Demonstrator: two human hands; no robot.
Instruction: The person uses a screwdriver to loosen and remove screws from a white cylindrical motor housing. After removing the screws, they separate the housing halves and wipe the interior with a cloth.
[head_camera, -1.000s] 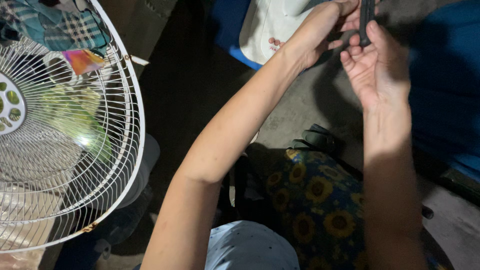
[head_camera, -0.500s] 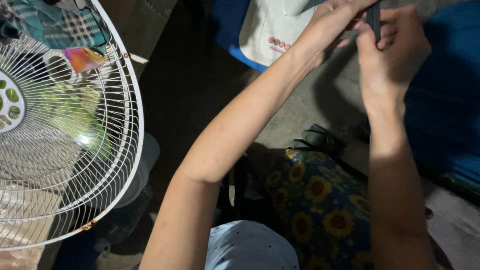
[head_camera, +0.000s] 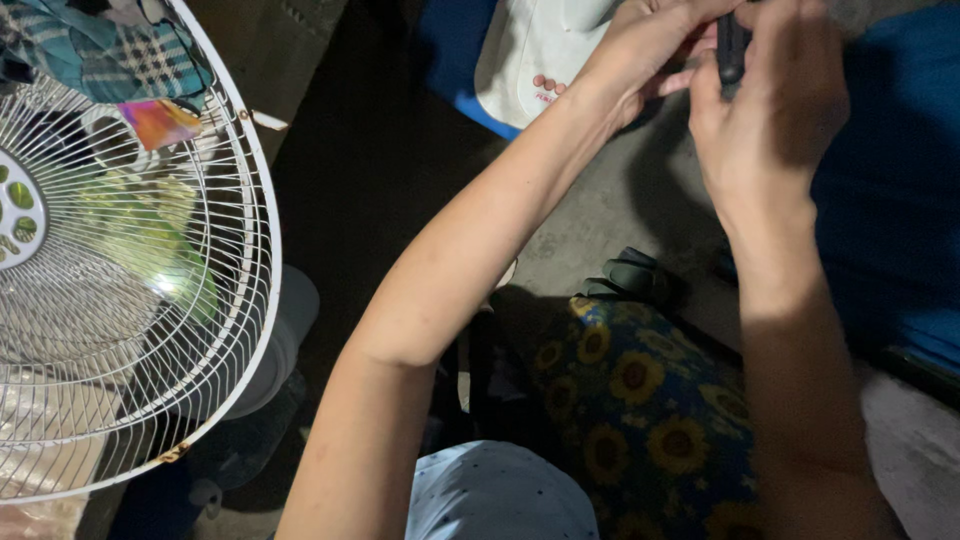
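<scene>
A white wire fan guard (head_camera: 120, 300) stands left of sunflower-print fabric (head_camera: 640, 420).

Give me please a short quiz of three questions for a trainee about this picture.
1. True or false: both hands are on the small dark object.
2. What stands at the left edge? A) white fan guard B) red bucket C) wooden ladder
3. What pattern has the dark cloth below the arms?

Key:
1. True: left hand and right hand both grip it.
2. A, the white fan guard.
3. Sunflowers.
</scene>
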